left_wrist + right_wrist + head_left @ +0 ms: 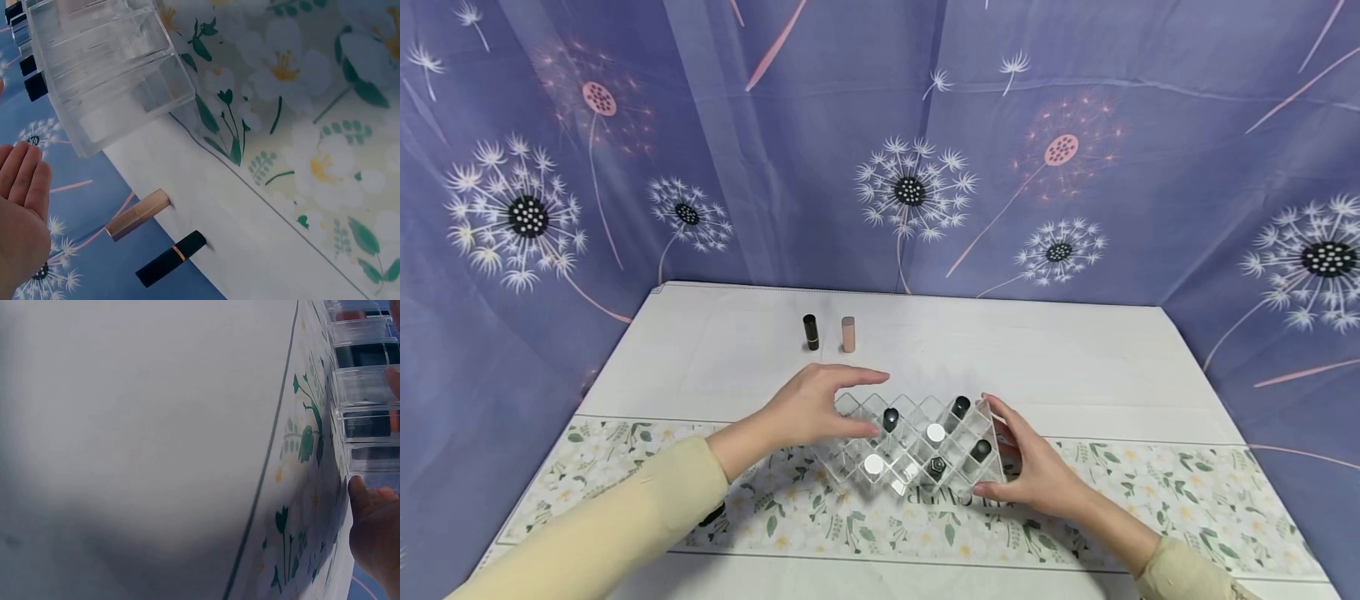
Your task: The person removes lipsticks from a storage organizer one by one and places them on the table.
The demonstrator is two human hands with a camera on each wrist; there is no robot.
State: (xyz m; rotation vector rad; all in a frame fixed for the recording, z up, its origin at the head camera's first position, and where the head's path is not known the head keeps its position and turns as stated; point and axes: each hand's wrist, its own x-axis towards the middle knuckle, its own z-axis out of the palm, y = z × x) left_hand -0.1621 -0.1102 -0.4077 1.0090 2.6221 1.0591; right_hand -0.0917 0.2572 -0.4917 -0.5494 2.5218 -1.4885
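A clear plastic lipstick organizer with diamond-shaped compartments stands on the floral strip. Several tubes stand in it, among them a black-capped one and a white-topped one. My right hand grips its right end, thumb at the near corner and fingers round the far corner. Over the left end, my left hand is spread with thumb and fingers apart, holding nothing. In the left wrist view its fingers show straight, apart from the organizer. Beyond that hand stand a black lipstick and a pinkish-beige lipstick.
A floral runner crosses the white table. Partly hidden by the left sleeve, a small black object lies on the runner. A purple dandelion-print curtain closes off the back and both sides.
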